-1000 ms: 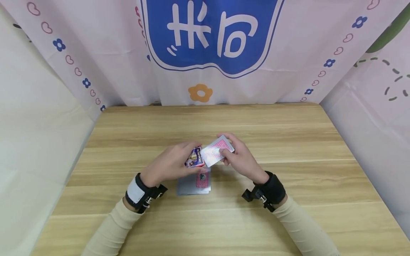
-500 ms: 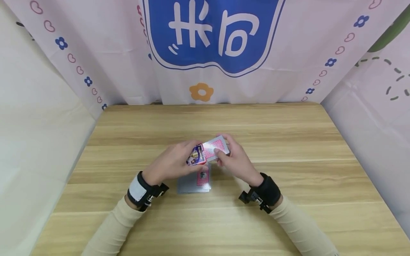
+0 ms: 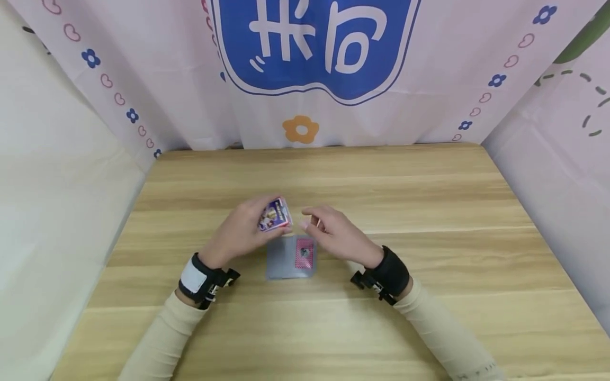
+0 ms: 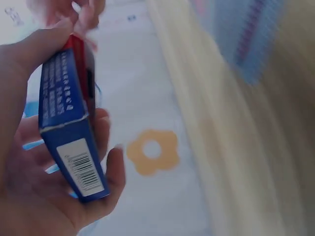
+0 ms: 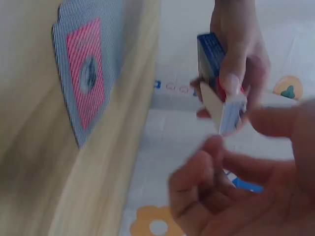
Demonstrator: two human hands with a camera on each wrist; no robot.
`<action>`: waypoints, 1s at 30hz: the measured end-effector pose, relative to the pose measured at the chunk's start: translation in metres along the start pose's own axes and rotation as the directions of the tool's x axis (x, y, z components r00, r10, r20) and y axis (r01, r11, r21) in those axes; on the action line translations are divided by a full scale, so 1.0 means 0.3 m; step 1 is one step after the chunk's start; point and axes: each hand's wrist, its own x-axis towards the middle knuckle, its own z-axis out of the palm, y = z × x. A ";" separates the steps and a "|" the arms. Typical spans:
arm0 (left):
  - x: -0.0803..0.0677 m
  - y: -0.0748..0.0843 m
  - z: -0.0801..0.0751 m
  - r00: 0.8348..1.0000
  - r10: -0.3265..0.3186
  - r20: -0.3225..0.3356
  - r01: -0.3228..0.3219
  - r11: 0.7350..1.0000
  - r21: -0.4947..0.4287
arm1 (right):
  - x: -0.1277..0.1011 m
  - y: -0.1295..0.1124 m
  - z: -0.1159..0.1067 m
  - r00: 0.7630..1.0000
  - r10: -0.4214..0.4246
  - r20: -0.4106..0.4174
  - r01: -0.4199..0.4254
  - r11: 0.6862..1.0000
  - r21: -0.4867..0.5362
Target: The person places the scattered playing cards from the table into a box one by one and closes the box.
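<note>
My left hand [image 3: 245, 228] grips a small purple and blue card box [image 3: 275, 215] just above the table. In the left wrist view the box [image 4: 69, 128] stands on end in my palm, its barcode end towards the camera. The right wrist view shows the box [image 5: 215, 59] with its pale flap [image 5: 230, 114] open. My right hand [image 3: 318, 223] hovers just right of the box mouth with fingers loosely curled and nothing in them. A pile of cards [image 3: 292, 257] with red patterned backs lies on the table under both hands, and the cards [image 5: 84, 73] are seen again in the right wrist view.
The light wooden table [image 3: 429, 211] is walled by a pale curtain with a blue emblem [image 3: 314, 47] at the back and white sheets on the left and right sides.
The stack of cards my right hand held against the box is gone from it. The right hand has drawn back a little, and the left hand has turned the box more upright.
</note>
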 end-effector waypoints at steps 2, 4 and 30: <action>-0.016 -0.033 -0.003 0.998 -0.046 -0.039 0.046 0.999 0.004 | 0.011 0.018 -0.001 0.998 0.025 0.063 -0.020 0.997 -0.078; -0.033 -0.063 -0.004 0.994 -0.087 -0.066 0.087 0.996 0.008 | 0.020 0.037 0.007 0.990 0.055 0.132 -0.032 0.985 -0.171; -0.118 -0.120 0.021 0.988 -0.072 -0.134 0.065 0.996 -0.055 | 0.075 0.033 -0.103 0.988 0.090 0.125 -0.121 0.957 0.263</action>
